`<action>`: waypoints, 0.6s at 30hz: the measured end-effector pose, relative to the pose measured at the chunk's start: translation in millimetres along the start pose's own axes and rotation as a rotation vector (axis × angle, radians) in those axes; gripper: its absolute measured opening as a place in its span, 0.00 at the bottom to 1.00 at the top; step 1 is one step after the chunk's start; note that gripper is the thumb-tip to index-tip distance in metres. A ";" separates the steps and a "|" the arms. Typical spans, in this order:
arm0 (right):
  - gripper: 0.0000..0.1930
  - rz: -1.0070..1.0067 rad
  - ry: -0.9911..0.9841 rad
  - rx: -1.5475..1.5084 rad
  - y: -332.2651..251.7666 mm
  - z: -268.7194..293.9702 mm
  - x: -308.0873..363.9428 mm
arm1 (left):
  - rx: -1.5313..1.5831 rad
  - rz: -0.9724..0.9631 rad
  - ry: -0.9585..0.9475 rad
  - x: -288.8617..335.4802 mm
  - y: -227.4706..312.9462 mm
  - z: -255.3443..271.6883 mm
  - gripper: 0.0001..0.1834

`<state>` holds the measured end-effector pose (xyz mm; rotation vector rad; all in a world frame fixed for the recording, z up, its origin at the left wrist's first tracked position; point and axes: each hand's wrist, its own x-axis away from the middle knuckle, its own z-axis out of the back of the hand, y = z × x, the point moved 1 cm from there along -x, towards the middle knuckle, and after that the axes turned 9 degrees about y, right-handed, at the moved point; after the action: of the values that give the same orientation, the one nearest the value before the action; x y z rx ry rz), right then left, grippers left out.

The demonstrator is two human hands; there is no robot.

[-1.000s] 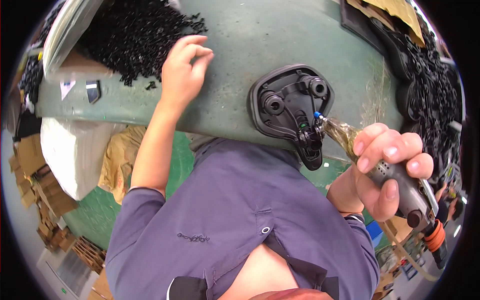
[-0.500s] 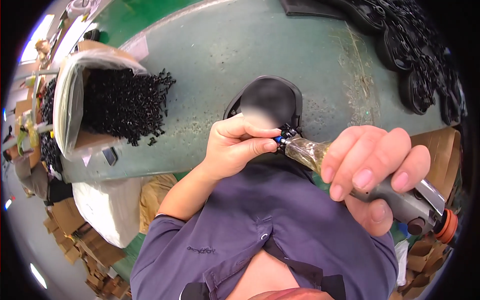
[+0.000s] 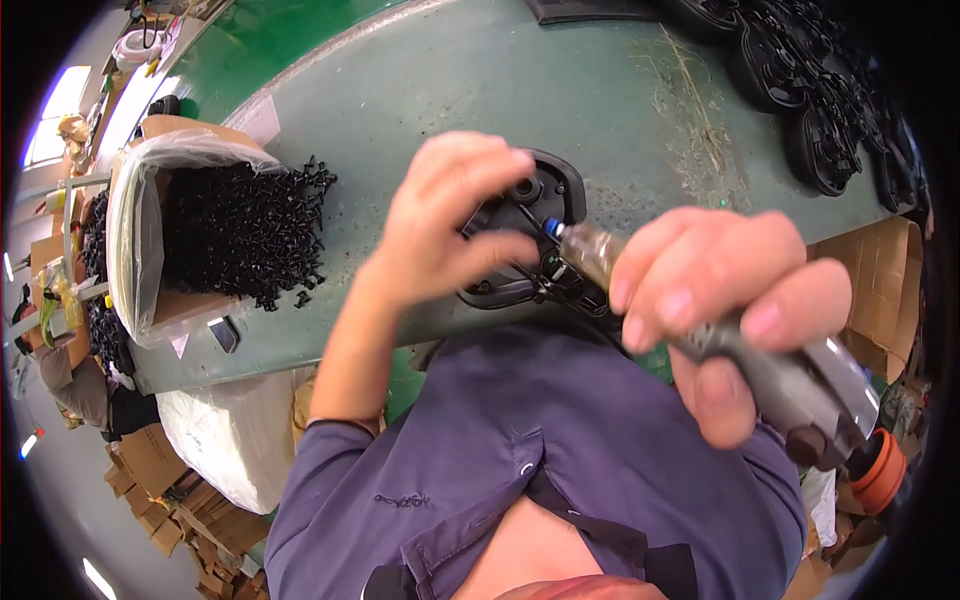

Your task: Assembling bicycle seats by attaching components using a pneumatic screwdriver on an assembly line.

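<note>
My right hand [image 3: 715,310] is wrapped round a grey air screwdriver [image 3: 785,380] with an orange ring at its rear. The tool's clear-wrapped nose and blue tip point left, over a black plastic housing [image 3: 572,190] on the green table. My left hand [image 3: 445,220] is slightly blurred at the housing's left side. Its thumb and fingers are apart, and nothing shows between them. Round recesses and ribs are visible in the housing; the left hand and the tool cover part of it. Whether the tip touches the housing I cannot tell.
A carton [image 3: 135,240] lined with clear plastic lies at the left, spilling small black screw-like pieces [image 3: 245,235] onto the table [image 3: 400,100]. Several black housings [image 3: 775,70] are heaped at the far right. Flattened cardboard [image 3: 868,290] stands beside the table's right end.
My left hand has opened from a pinch at the tool's tip and moved up and left. The screwdriver has shifted slightly left and up. More of the housing's inside now shows.
</note>
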<state>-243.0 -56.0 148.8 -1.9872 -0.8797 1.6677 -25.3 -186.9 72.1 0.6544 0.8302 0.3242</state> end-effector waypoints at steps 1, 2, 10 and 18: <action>0.19 0.009 0.012 0.081 1.6 -1.7 -2.3 | -0.090 0.073 -0.016 -2.5 -11.7 5.2 0.34; 0.19 -0.021 0.006 0.105 6.0 -2.1 -1.6 | -0.117 0.107 -0.073 -3.6 -22.3 7.1 0.34; 0.16 -0.190 0.091 0.132 43.2 -14.4 -5.7 | 0.262 0.162 -0.200 -4.2 -69.3 -26.8 0.21; 0.18 -0.236 -0.095 0.302 65.0 -31.8 -0.3 | 0.315 0.204 -0.042 16.8 -74.7 -36.5 0.19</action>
<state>-198.5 -100.3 112.7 -1.5536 -0.8045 1.6581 -41.2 -220.2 -4.2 1.0407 0.7830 0.3659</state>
